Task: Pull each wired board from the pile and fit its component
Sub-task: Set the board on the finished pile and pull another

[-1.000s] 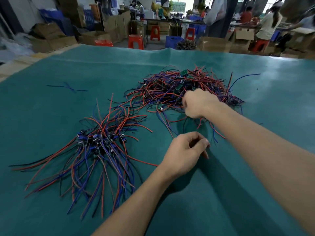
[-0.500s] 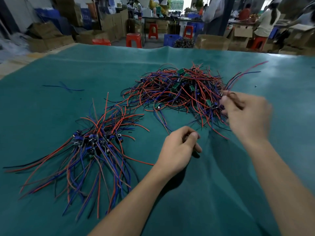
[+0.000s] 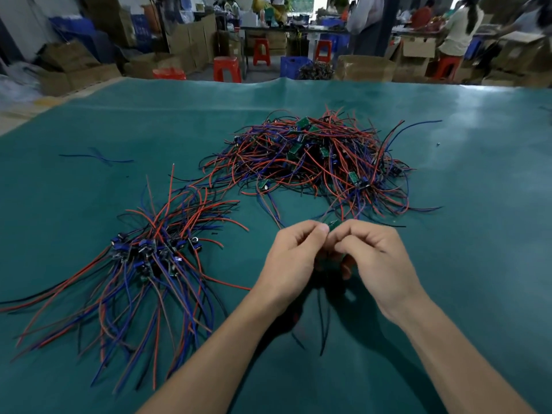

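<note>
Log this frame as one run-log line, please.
phase: fitting | left hand: pinches board | right hand: pinches wired board | source pile: far | done pile: left

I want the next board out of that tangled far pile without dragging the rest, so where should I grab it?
Probably pinch the green board itself by its edges, coming from above. It sits tilted on the crest of the far pile, clear of most wires; pulling a wire would likely drag neighbours.

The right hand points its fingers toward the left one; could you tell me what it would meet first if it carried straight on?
Most likely the left hand: the right hand nearly touches it, only the small green board pinched between them.
</note>
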{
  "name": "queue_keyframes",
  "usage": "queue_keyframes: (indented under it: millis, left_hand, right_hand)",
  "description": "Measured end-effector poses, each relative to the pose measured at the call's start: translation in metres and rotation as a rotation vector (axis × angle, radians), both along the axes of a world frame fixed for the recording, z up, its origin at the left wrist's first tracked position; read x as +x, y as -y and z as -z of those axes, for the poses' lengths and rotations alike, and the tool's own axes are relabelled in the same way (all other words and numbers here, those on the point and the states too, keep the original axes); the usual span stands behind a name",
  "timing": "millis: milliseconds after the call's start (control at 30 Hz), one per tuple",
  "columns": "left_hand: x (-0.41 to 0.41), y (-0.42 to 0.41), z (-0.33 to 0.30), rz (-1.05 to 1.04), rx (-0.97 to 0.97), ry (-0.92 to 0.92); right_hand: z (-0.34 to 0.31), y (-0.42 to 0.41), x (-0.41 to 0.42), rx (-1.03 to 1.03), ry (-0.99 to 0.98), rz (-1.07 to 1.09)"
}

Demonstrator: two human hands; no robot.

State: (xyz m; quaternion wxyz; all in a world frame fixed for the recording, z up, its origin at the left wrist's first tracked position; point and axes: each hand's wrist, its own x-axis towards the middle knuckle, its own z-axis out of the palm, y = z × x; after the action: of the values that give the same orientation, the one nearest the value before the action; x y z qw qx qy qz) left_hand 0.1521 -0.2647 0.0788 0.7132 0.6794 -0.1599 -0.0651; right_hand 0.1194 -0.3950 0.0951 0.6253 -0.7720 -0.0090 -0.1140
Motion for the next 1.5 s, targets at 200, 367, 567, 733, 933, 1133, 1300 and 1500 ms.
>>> queue_keyframes:
  millis: [200,367,567,733,933,1133,1300,1500]
  left_hand:
    - [0.002,0.0,0.004,-0.049,-0.047,-0.032]
    - [0.0,0.0,0.006,-0.017,0.02,0.037]
    - [0.001,0.001,0.006,0.036,0.113,0.015]
    - [0.002,0.0,0.008,0.081,0.155,0.064]
    - [0.002,0.002,0.009,0.103,0.235,0.072]
    - [0.003,0.005,0.011,-0.068,0.157,0.045]
    - [0.001,0.005,0.008,-0.068,0.15,0.094]
    - [0.001,0.004,0.008,-0.041,0.218,0.104]
  right_hand:
    - [0.007,0.012,0.005,-0.238,0.039,0.199]
    - [0.006,0.014,0.009,0.164,-0.085,0.157]
    - [0.001,0.02,0.009,0.378,-0.069,0.065]
    - [0.004,0.033,0.013,0.141,0.076,0.296]
    - [-0.002,0.069,0.019,0.282,0.17,0.64]
    - [0.004,0.084,0.019,0.318,0.14,0.87]
    - [0.012,0.017,0.01,-0.135,0.063,0.237]
    - [-0.014,0.022,0.012,-0.26,0.278,0.317]
